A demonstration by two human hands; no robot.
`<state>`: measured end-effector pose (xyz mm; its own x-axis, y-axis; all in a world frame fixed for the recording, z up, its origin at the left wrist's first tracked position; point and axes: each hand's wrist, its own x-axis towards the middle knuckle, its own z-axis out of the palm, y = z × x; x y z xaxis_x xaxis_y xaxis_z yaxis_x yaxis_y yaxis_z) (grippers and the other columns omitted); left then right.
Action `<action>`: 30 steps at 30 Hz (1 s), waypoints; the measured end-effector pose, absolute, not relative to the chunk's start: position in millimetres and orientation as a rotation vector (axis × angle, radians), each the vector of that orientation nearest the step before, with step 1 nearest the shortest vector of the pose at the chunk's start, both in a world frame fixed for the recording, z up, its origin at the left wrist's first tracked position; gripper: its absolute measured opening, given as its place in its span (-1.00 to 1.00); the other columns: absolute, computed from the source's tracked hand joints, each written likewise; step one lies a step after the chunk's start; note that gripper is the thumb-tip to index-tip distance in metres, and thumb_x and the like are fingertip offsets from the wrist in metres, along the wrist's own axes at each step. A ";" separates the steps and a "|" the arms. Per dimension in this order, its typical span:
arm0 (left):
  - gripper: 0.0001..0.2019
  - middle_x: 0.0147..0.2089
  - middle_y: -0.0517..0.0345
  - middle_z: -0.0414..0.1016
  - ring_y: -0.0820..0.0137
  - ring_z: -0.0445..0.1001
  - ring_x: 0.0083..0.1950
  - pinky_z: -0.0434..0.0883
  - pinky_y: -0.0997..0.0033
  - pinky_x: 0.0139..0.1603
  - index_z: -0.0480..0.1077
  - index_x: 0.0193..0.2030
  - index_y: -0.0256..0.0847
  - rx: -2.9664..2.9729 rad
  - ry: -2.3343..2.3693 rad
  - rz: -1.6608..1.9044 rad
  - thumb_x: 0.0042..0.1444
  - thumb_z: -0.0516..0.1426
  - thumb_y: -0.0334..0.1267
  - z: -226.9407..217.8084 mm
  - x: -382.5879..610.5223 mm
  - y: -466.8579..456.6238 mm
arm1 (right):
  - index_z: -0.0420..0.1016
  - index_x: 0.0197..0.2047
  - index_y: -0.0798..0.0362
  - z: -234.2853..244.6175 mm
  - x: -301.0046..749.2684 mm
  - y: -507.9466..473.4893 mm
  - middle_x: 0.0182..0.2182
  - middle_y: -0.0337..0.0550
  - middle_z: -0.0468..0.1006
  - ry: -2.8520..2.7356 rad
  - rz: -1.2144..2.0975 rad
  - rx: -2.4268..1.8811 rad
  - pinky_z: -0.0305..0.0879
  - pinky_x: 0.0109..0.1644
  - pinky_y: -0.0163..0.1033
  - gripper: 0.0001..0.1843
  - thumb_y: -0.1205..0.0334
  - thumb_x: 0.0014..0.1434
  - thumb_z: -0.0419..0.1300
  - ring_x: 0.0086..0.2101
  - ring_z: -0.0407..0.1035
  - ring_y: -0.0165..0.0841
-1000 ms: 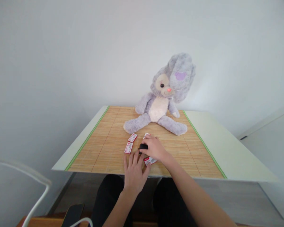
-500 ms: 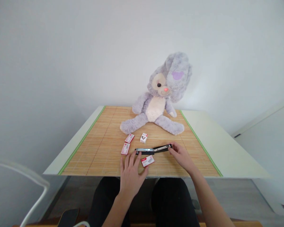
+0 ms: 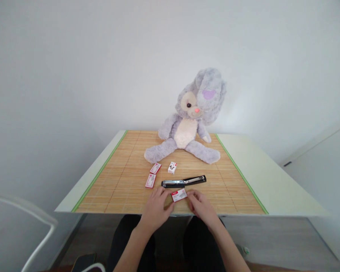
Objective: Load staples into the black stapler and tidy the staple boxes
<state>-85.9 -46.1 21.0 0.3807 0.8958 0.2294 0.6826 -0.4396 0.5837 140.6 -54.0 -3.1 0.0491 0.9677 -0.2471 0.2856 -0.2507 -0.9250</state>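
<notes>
A small red-and-white staple box (image 3: 179, 195) lies near the front edge of the mat, printed with a picture of staples. My left hand (image 3: 156, 207) holds its left end, thumb at the near edge and fingers at the far corner. At the right end, the curled fingertips of my right hand (image 3: 200, 204) grip the box. Just beyond it rests a black stapler (image 3: 184, 182), folded wide open with its metal magazine facing up; neither hand touches it.
Two more red-and-white boxes (image 3: 150, 181) lie left of the stapler. A small white box (image 3: 172, 167) stands behind it. A grey plush rabbit (image 3: 185, 132) sits at the back of the bamboo mat (image 3: 119, 189), against the wall. A white cable-like arm (image 3: 42, 219) shows at lower left.
My right hand has let go of the stapler's right end and come down to the staple box. My left hand has moved from the stapler to the box's left end.
</notes>
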 end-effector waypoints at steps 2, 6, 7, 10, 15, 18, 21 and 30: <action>-0.66 -0.01 0.07 0.44 0.17 0.45 0.08 0.41 0.16 0.12 0.45 0.11 0.02 2.245 1.319 0.760 0.20 0.21 -0.30 23.2 -86.5 -38.6 | 0.41 -0.16 0.06 -7.3 129.6 -50.3 -0.69 -0.43 0.28 -1.233 1.311 -1.599 -0.04 -0.58 -0.33 -0.48 -0.28 0.28 0.07 -0.71 0.07 -0.47; -0.73 -0.11 0.11 0.46 0.21 0.46 -0.04 0.42 0.23 0.02 0.48 0.02 0.00 2.224 1.286 0.798 0.18 0.22 -0.31 21.0 -87.5 -31.3 | 0.37 -0.13 0.04 -7.8 123.8 -47.4 -0.71 -0.47 0.24 -1.175 1.396 -1.535 -0.07 -0.61 -0.34 -0.47 -0.30 0.24 0.11 -0.73 -0.01 -0.49; -0.74 -0.13 0.12 0.45 0.22 0.46 -0.06 0.41 0.24 0.00 0.48 0.02 0.00 2.217 1.282 0.807 0.18 0.22 -0.31 19.5 -88.1 -30.7 | 0.37 -0.12 0.04 -7.0 125.5 -47.4 -0.71 -0.48 0.23 -1.194 1.417 -1.527 -0.07 -0.61 -0.34 -0.46 -0.32 0.23 0.11 -0.73 -0.02 -0.49; -0.71 -0.15 0.14 0.44 0.24 0.45 -0.07 0.40 0.26 -0.01 0.48 0.06 0.00 2.198 1.258 0.816 0.19 0.24 -0.28 13.9 -91.2 -29.4 | 0.41 -0.12 0.05 -2.6 135.0 -47.9 -0.68 -0.44 0.26 -1.360 1.322 -1.595 -0.05 -0.56 -0.33 -0.48 -0.28 0.23 0.16 -0.68 0.07 -0.47; -0.71 -0.15 0.15 0.43 0.29 0.46 -0.11 0.38 0.32 -0.06 0.47 0.06 -0.03 2.133 1.229 0.817 0.19 0.27 -0.24 4.3 -99.4 -23.9 | 0.44 0.13 0.02 15.8 142.3 -49.5 -0.54 -0.37 0.41 -1.770 0.829 -1.728 0.07 -0.39 -0.31 -0.54 0.05 0.20 0.30 -0.49 0.33 -0.37; -0.74 -0.18 0.16 0.43 0.30 0.46 -0.14 0.37 0.34 -0.08 0.49 0.02 -0.04 2.130 1.218 0.808 0.18 0.28 -0.20 1.2 -106.0 -19.2 | 0.46 0.22 -0.08 28.5 136.7 -49.2 -0.46 -0.33 0.49 -1.973 0.793 -1.708 0.09 -0.33 -0.31 -0.50 0.18 0.20 0.30 -0.41 0.39 -0.36; -0.75 -0.22 0.18 0.44 0.31 0.45 -0.18 0.36 0.35 -0.11 0.51 0.00 -0.04 2.151 1.201 0.789 0.18 0.29 -0.16 0.7 -113.9 -15.4 | 0.53 0.15 -0.11 35.4 134.9 -47.2 -0.45 -0.32 0.48 -2.027 0.778 -1.724 0.07 -0.33 -0.31 -0.60 0.21 0.22 0.27 -0.41 0.38 -0.36; -0.64 -0.21 0.19 0.45 0.30 0.46 -0.18 0.39 0.32 -0.10 0.46 0.09 -0.03 2.150 1.238 0.885 0.15 0.30 -0.14 -6.1 -123.2 -18.7 | 0.49 0.16 -0.12 44.0 134.5 -47.6 -0.48 -0.36 0.45 -1.975 0.732 -1.746 0.07 -0.36 -0.31 -0.53 0.14 0.17 0.35 -0.43 0.38 -0.36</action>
